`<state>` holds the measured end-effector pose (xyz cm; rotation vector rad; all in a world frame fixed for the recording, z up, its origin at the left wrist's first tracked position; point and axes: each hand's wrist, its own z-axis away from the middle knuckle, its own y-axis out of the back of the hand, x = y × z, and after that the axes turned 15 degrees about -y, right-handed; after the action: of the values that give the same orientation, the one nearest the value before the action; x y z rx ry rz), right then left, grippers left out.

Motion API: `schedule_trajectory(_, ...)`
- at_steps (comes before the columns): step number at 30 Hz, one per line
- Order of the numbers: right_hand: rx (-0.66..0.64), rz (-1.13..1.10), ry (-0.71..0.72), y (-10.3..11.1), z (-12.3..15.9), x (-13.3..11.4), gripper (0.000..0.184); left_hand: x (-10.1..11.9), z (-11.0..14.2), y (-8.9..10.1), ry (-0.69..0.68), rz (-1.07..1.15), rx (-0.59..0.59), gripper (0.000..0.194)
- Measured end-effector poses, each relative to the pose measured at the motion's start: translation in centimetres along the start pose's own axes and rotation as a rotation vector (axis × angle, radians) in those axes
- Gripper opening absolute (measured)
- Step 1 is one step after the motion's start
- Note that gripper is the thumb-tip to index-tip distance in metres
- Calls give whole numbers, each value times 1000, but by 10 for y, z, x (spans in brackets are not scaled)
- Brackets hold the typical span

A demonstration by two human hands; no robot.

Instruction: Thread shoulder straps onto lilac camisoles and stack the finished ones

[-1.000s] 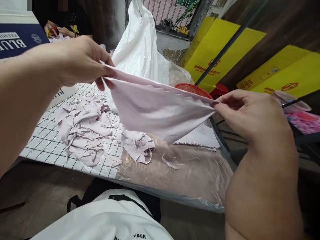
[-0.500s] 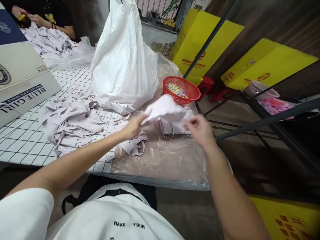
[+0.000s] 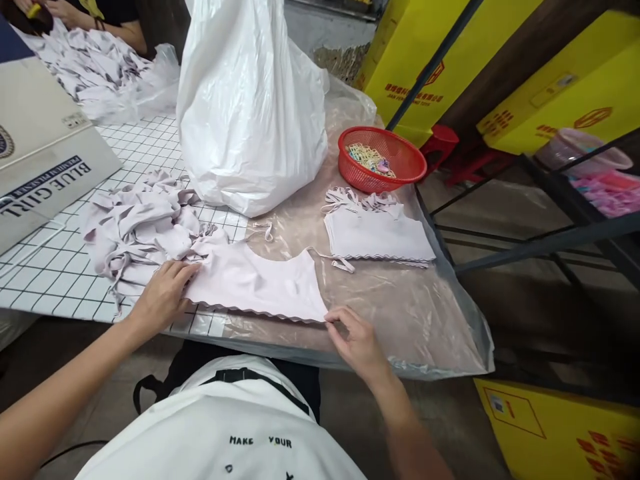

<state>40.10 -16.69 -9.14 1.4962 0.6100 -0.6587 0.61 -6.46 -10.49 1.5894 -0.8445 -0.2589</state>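
Observation:
A pale lilac strappy bra top [image 3: 260, 283] with a wavy lower edge lies spread out on the table before me. My left hand [image 3: 167, 290] grips its left end, thumb and fingers closed on the fabric. At its lower right corner, my right hand [image 3: 355, 337] pinches the cloth between thumb and fingertip. One strap trails from the top toward a neat stack of folded bra tops [image 3: 380, 233] on the right. Behind my left hand is a loose heap of similar lilac garments [image 3: 143, 230].
A big white plastic bag [image 3: 250, 113] stands behind the garments. Right of it, a red basket [image 3: 383, 160] holds small pale pieces. A BLUE GIRL carton [image 3: 50, 143] is at left, a dark metal rack [image 3: 530, 240] at right. Another person's hand [image 3: 65, 13] shows at upper left.
The bra top has come down from mid-air and is now stretched flat on the table. Both hands moved nearer to me, and the right hand has taken hold of a corner. The folded stack is uncovered.

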Motion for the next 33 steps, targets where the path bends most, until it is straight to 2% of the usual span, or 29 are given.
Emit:
schedule_trajectory(3,-110,17,-100,15,7,3,13,28,9,-1,195,120,-53,56)
schedule_trajectory(5,-141,30,-204,15,12,5,16,41,16,0,305,284,-121,56)
schedule_trajectory(7,-54,27,-310,6,18,5,24,46,21,4,358,460,-159,60)
schedule_trajectory(10,108,57,-383,-18,23,2,31,43,24,14,419,732,-135,65)
schedule_trajectory(13,202,223,-333,-42,24,-4,26,38,18,20,583,889,-57,57)
schedule_trajectory(17,302,398,-284,-56,28,-11,20,39,6,17,790,890,50,64)
schedule_trajectory(19,309,424,-285,-58,30,-11,19,42,1,14,820,909,63,65)
schedule_trajectory(23,242,406,-332,-57,26,-3,15,49,-7,12,817,943,54,64)
schedule_trajectory(29,111,97,-410,-35,16,18,32,59,-10,5,801,1074,93,59)
schedule_trajectory(33,58,-6,-497,-20,17,19,38,61,-7,3,828,1133,104,60)
